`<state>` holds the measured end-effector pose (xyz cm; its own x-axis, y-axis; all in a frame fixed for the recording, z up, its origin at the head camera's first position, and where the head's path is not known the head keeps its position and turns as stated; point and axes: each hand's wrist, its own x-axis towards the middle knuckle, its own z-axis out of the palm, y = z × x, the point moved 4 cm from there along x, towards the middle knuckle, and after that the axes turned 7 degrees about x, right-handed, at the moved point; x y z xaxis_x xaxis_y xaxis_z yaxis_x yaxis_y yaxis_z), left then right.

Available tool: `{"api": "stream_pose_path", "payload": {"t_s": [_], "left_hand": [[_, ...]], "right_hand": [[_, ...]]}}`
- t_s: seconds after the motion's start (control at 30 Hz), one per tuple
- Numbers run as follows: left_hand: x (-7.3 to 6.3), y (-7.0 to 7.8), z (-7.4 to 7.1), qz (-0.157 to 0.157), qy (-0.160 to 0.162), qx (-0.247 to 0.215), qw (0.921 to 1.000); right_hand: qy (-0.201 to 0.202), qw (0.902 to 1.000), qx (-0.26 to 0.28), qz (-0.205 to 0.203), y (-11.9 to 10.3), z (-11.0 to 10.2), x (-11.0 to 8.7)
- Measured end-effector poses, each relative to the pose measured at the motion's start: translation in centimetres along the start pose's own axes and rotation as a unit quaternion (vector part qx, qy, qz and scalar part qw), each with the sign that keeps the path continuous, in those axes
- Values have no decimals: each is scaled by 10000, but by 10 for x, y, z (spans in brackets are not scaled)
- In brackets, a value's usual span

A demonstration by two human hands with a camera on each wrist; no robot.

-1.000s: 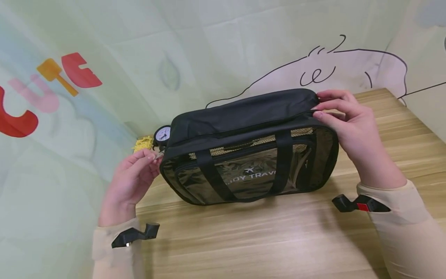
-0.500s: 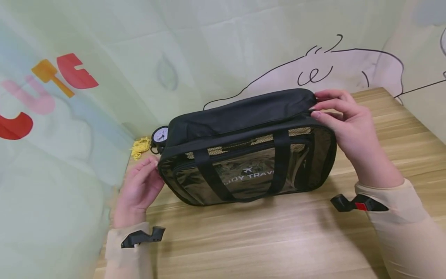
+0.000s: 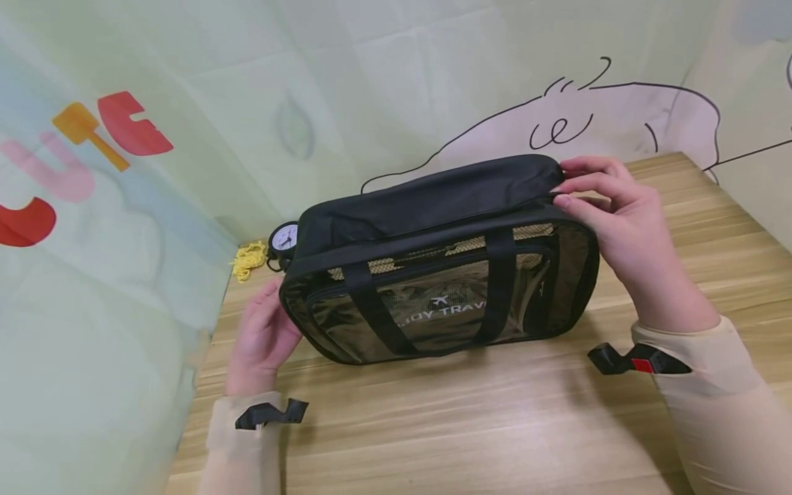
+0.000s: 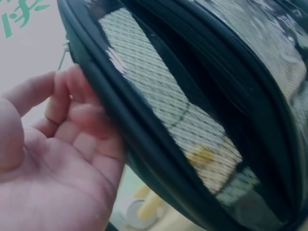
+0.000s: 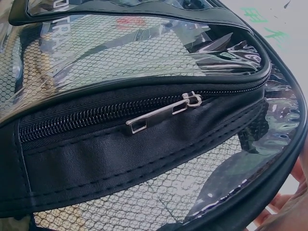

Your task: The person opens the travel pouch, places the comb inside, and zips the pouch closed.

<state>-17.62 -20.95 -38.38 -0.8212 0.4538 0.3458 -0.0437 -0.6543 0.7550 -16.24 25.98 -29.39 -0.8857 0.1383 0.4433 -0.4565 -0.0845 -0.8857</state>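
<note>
A black travel bag (image 3: pixel 433 199) with clear front panels, two strap handles and white lettering stands on the table. My right hand (image 3: pixel 631 220) pinches its upper right corner between thumb and fingers. At the bag's left end is my left hand (image 3: pixel 262 337), fingertips partly hidden behind the edge in the head view. In the left wrist view, the left hand (image 4: pixel 62 144) has thumb and fingers curled together on a thin zipper pull (image 4: pixel 63 57) beside the black piping. The right wrist view shows the front pocket's metal zipper pull (image 5: pixel 161 115), untouched.
Behind the bag's left end stand a small round black clock (image 3: pixel 283 237) and a bundle of yellow string (image 3: pixel 249 260). A printed curtain (image 3: pixel 297 82) hangs behind and left of the wooden table (image 3: pixel 464 426).
My left hand has moved right and slightly down, closer round the bag's left end, and its fingertips have gone behind the edge. The right hand keeps its grip on the corner.
</note>
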Motion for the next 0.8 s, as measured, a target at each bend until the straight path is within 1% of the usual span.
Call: {"api": "stream_pose_path", "payload": {"t_s": [0.1, 0.23, 0.37, 0.5, 0.6, 0.8], "left_hand": [[0, -7, -3, -32, -2, -186, 9998], [-1, -14, -6, -134, -40, -262, 9996], [-5, -20, -11, -299, -158, -134, 9993], [-8, -24, -16, -429, -71, 28, 9991], [-10, -26, -19, -459, -10, 121, 9989], [-11, -31, -23, -470, -88, 9, 9989]], "right_hand": [[5, 10000, -44, 13, 0, 0, 0], [11, 10000, -85, 29, -1, 0, -1], [3, 10000, -71, 39, -1, 1, -1], [-6, 10000, -47, 47, -1, 1, -1], [-12, 10000, -45, 33, -1, 1, 0], [22, 10000, -18, 20, 0, -1, -1]]}}
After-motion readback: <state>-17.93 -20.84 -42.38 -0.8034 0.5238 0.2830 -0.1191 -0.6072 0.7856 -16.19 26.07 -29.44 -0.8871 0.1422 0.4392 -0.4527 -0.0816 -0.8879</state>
